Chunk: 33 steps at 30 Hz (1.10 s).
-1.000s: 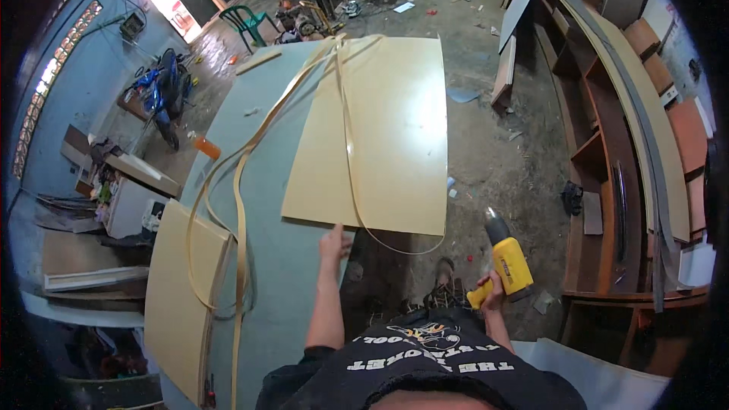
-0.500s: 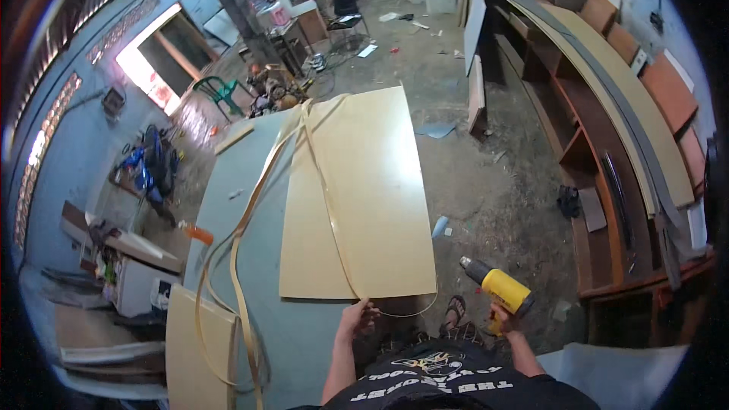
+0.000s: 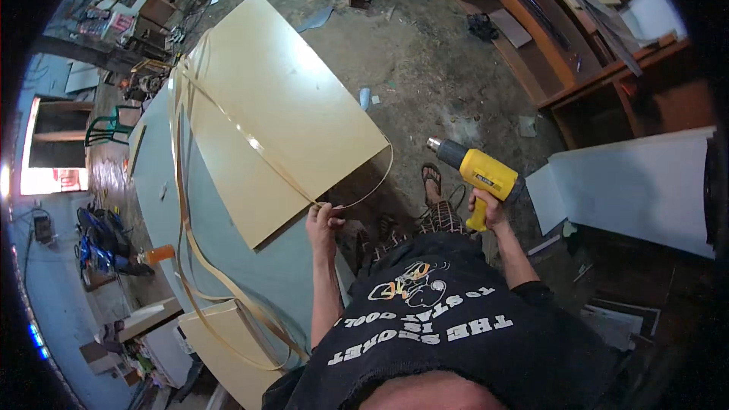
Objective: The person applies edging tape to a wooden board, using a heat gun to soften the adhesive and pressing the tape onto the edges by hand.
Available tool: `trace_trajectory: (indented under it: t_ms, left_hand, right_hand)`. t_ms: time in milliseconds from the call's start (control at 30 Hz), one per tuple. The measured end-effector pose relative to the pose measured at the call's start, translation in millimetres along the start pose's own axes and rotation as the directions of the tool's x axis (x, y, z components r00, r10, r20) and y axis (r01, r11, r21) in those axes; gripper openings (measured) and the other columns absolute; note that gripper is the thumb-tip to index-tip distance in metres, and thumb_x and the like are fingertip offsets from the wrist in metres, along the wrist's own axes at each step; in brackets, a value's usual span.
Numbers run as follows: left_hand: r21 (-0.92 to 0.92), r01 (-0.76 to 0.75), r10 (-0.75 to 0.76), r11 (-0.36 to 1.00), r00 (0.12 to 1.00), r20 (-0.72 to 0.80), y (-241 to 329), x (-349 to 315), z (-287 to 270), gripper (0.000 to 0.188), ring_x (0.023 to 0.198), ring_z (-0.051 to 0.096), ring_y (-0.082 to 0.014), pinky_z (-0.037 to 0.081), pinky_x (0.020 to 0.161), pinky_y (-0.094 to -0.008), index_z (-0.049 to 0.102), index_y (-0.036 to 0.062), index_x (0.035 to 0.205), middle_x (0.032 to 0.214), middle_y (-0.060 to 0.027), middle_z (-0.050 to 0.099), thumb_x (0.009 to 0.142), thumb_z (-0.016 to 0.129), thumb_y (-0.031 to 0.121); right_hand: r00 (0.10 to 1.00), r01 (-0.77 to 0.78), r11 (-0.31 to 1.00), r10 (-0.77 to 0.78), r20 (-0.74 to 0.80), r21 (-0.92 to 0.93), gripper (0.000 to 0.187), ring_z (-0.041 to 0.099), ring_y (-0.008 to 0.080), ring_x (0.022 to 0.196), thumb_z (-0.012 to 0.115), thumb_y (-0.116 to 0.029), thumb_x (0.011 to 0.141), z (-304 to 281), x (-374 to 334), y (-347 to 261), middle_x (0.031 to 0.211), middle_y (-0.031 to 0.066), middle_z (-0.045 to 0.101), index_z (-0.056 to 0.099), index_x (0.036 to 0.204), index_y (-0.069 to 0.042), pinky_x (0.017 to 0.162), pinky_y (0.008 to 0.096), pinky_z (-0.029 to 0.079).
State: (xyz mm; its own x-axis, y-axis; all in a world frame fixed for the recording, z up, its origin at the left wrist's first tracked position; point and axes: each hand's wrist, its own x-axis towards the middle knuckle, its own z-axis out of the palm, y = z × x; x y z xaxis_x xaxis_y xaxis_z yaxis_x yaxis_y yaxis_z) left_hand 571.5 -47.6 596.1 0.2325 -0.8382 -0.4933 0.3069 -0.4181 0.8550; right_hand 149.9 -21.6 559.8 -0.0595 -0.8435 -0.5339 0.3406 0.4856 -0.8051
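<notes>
A long, thin cream edging strip [image 3: 254,144] runs across a pale yellow panel [image 3: 326,106] to its near edge. There my left hand [image 3: 325,222] pinches it between thumb and fingers. Beyond those fingers the strip bows out in a loop and meets the panel's right corner. My right hand [image 3: 490,209] grips the handle of a yellow and black heat gun [image 3: 482,171]. Its metal nozzle points up and left, toward the panel corner but apart from it. Underneath the panel is a blue-grey tabletop [image 3: 156,197], with more of the strip coiled over its left side.
An orange bottle [image 3: 158,254] lies at the table's left edge, near another yellow panel [image 3: 224,349]. Brown shelving [image 3: 524,83] and a white panel [image 3: 638,182] stand on the right. A green chair [image 3: 114,127] and a blue motorbike [image 3: 106,239] are off to the left.
My view has tilted down and turned, so the panel and table appear rotated. Both hands keep their grips, and the heat gun's nozzle still points up and left.
</notes>
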Motion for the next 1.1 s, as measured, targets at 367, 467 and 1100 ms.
trace_trajectory:
  t_ms: [367,467,1100]
  left_hand:
    - [-0.177,0.199,-0.215,0.964,0.974,-0.077,-49.7,-18.5,-7.9,0.02,0.078,0.066,-0.0229,0.054,0.073,-0.038,0.056,0.0041,0.097,0.096,-0.0138,0.067,0.088,0.06,0.022]
    - [-0.189,0.165,-0.186,0.968,0.978,-0.097,-56.9,-31.8,3.3,0.021,0.08,0.065,-0.0235,0.054,0.075,-0.0381,0.057,0.0024,0.094,0.093,-0.0132,0.066,0.087,0.059,0.022]
    - [0.156,0.17,-0.116,0.973,0.946,-0.304,-71.1,-74.1,61.1,0.031,0.069,0.066,-0.013,0.045,0.054,-0.0223,0.054,0.0021,0.119,0.089,-0.0064,0.068,0.095,0.06,0.02]
  right_hand:
    - [0.972,-0.103,0.994,0.094,0.218,0.031,0.022,0.059,0.0142,0.061,0.068,-0.027,0.086,14.7,47.7,-8.1,0.072,0.0032,0.06,0.063,0.086,-0.006,0.056,0.0323,0.049]
    - [0.961,-0.146,0.989,0.139,0.24,0.009,0.021,0.059,0.0145,0.06,0.068,-0.028,0.085,18.6,67.9,-12.5,0.071,0.0029,0.061,0.063,0.087,-0.007,0.055,0.0326,0.05]
    - [0.647,-0.392,0.863,0.506,0.571,-0.32,0.024,0.055,0.014,0.05,0.068,-0.029,0.08,31.5,220.9,-77.2,0.065,0.0039,0.058,0.06,0.089,-0.008,0.048,0.0295,0.046]
